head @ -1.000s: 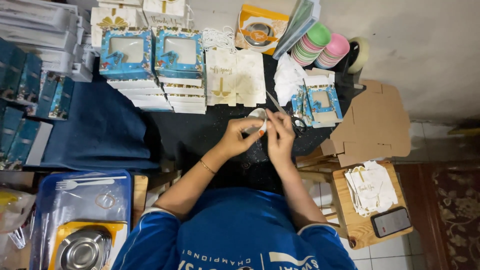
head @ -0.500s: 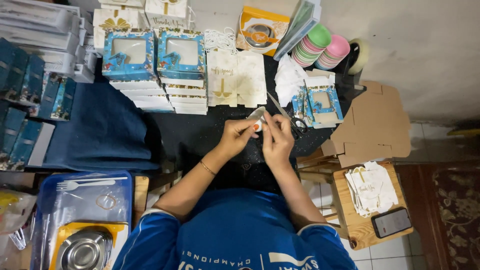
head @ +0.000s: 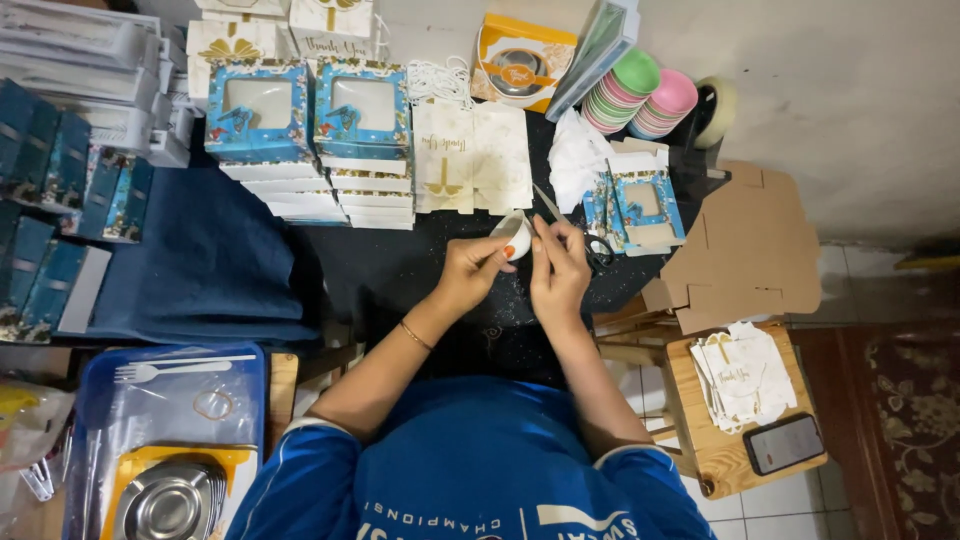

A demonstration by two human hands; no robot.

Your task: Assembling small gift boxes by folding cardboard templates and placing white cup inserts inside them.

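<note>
Head view, looking straight down: we see both hands meeting over the middle of the dark counter. The left hand has its fingers curled around a small white cup-like piece with an orange spot on it, pinching it at the rim. The right hand is closed too, its fingertips pressed against the same small white piece from the other side; whether it holds anything else between them we cannot tell. The small white piece sits between the two hands, just above the counter, near the flat cream cards with gold print.

A pair of scissors lies on the counter just beside the right hand, its blades pointing away from us. Right of them stands a small blue window box, with crumpled white paper behind it. Further back we see two stacks of bowls, green and pink, and a roll of tape. On the left of the counter stand two blue window boxes on stacks of flat ones.

Cut brown cardboard hangs over the right edge. Below it, a wooden stool carries a pile of white cards and a phone. At lower left, a blue tray holds a plastic fork and steel bowls.
</note>
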